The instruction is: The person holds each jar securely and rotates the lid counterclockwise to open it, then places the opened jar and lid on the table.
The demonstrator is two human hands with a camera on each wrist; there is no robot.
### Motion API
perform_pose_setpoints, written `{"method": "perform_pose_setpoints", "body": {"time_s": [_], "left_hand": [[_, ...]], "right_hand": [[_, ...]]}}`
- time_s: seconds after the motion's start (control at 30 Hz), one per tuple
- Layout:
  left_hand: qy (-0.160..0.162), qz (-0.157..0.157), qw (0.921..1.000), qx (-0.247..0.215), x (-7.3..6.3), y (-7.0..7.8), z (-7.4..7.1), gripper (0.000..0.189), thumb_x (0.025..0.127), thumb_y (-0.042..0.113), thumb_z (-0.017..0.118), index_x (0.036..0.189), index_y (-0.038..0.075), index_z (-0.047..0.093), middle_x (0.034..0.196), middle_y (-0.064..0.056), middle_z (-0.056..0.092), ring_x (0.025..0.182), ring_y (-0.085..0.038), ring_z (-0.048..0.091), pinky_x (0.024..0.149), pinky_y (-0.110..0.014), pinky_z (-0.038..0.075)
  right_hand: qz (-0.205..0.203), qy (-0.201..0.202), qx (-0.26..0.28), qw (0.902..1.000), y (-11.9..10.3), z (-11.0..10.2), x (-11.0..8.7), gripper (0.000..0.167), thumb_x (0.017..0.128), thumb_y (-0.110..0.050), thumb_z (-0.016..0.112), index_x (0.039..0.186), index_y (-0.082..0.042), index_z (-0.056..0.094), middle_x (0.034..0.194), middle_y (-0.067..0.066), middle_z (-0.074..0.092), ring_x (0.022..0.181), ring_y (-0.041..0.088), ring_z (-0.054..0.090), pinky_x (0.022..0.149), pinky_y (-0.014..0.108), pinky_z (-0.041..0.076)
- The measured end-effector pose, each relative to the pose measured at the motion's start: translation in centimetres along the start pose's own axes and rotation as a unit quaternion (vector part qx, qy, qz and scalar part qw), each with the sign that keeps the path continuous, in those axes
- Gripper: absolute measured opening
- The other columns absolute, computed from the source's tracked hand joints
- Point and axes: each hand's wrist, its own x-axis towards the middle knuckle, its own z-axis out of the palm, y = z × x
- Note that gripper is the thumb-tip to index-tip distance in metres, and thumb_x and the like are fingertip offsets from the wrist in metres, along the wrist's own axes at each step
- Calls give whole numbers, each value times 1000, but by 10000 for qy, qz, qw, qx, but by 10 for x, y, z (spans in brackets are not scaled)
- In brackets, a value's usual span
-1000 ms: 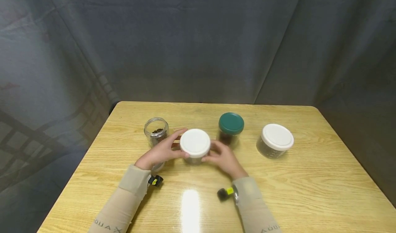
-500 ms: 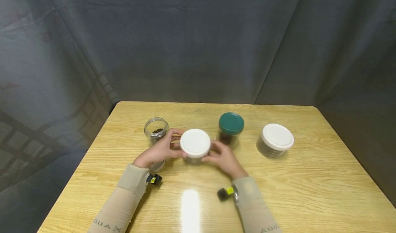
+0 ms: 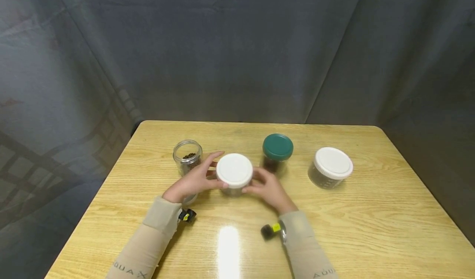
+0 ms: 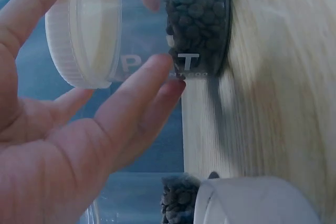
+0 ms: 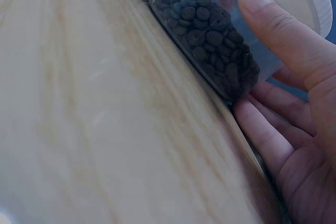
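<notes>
A clear plastic jar with a white screw lid stands upright mid-table, dark round pellets filling its lower part. My left hand spreads round the lid from the left. In the left wrist view its thumb touches the ribbed edge, and other fingers reach along the jar's wall. From the right, my right hand grips the jar's body, thumb on the near wall and fingers behind. An open clear jar with dark pellets is just beyond my left hand. Close to it on the table is a whitish, cup-shaped piece, partly hidden.
Behind my right hand stands a green-lidded jar with dark contents. Farther right is a low, wide jar with a white lid. The wooden table ends before a dark grey curtain.
My left hand's fingers drew in closer about the lid half a second ago and are now spread again. The right hand and the jar stay in place.
</notes>
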Motion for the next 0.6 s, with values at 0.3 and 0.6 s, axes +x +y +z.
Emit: {"method": "perform_pose_setpoints", "body": {"time_s": [0.3, 0.6], "left_hand": [[-56, 39, 9993, -362, 0, 0, 0, 93, 82, 17, 87, 154, 12, 28, 147, -16, 45, 134, -35, 50, 110, -48, 46], [-199, -178, 9970, -723, -1, -2, -5, 80, 86, 10, 82, 143, 5, 26, 144, -26, 44, 134, -40, 50, 103, -44, 52]], "right_hand": [[-27, 39, -61, 10000, 0, 0, 1, 70, 69, -18, 93, 132, -7, 63, 130, 10, 66, 122, 27, 62, 101, 33, 53], [81, -3, -36, 10000, 1, -1, 0, 72, 68, -19, 94, 132, -7, 63, 130, 9, 66, 123, 27, 62, 103, 36, 52]]}}
